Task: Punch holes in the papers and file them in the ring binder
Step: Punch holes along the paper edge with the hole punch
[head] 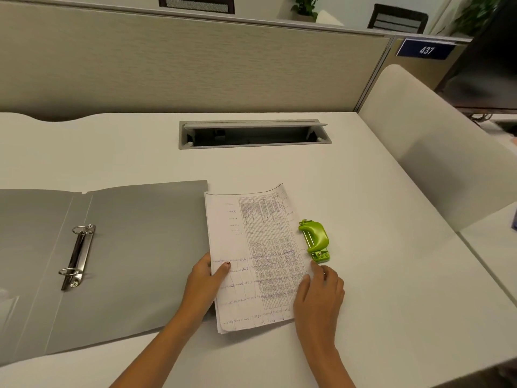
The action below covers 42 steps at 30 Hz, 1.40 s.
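Nearest me, I see the left hand (208, 278) pinching the papers (251, 247) at their left edge, thumb on top, fingers hidden. The right hand (319, 292) rests loose on their right edge, gripping nothing. Left to right: grey ring binder (134, 247) open flat; papers mid-desk beside its right cover, long axis near-to-far, far end tipped slightly left, handwriting plus printed table, far corner curled; green hole punch (314, 240) parallel, just beside their right edge.
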Available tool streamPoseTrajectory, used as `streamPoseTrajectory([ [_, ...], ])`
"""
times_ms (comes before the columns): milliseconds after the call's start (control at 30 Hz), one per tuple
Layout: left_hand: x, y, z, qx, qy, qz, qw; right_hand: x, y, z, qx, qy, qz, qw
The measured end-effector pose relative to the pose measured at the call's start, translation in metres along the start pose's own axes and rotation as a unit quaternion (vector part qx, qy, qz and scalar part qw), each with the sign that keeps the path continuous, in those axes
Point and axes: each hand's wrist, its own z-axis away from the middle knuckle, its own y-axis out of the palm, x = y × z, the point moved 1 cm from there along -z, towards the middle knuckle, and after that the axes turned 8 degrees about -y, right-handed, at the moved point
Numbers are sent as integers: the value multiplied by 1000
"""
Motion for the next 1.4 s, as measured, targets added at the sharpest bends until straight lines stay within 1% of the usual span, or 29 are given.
streamPoseTrajectory([
  [133, -1, 4, 3, 6, -1, -13, 1000, 1, 1, -2, -2, 12, -3, 1000],
  [233, -3, 4, 0, 8, -8, -1, 1000, 3, 1, -4, -13, 15, -9, 1000],
  [367, 0, 6, -2, -9, -11, 0, 1000, 3, -4, -18, -54, 84, -74, 992],
  [400, 0, 6, -1, -12, -11, -1, 1000, 2, -7, -26, -69, 87, -90, 990],
  [467, 0, 7, 0, -13, -11, -3, 1000, -1, -12, -44, -88, 64, -117, 987],
  [500, 0, 7, 0, -14, -11, -6, 1000, -3, -13, -55, -84, 44, -137, 986],
  [567, -1, 8, 0, -20, -10, -9, 1000, -6, -13, -78, -47, -10, -168, 985],
  [633, -1, 9, 1, -23, -8, -14, 1000, -10, -9, -99, 20, -65, -156, 985],
  [667, -1, 9, 1, -23, -7, -17, 1000, -12, -7, -109, 65, -74, -139, 985],
  [700, -1, 9, 1, -24, -6, -20, 999, -13, -4, -118, 115, -66, -121, 984],
  [767, -1, 9, 1, -28, -4, -23, 999, -13, 2, -137, 209, -24, -87, 974],
  [833, -1, 10, 1, -31, 1, -29, 999, -9, 8, -157, 267, 12, -52, 962],
  [1033, -2, 9, -1, -36, 2, -34, 999, -1, 27, -196, 359, 87, -36, 928],
  [1233, -3, 11, 0, -43, 8, -43, 998, 13, 21, -217, 444, 71, 61, 891],
  [1367, -4, 11, 1, -35, 13, -43, 998, 17, 21, -225, 520, 87, 88, 845],
  [1400, -5, 11, 1, -33, 14, -43, 998, 17, 21, -226, 527, 90, 88, 840],
])
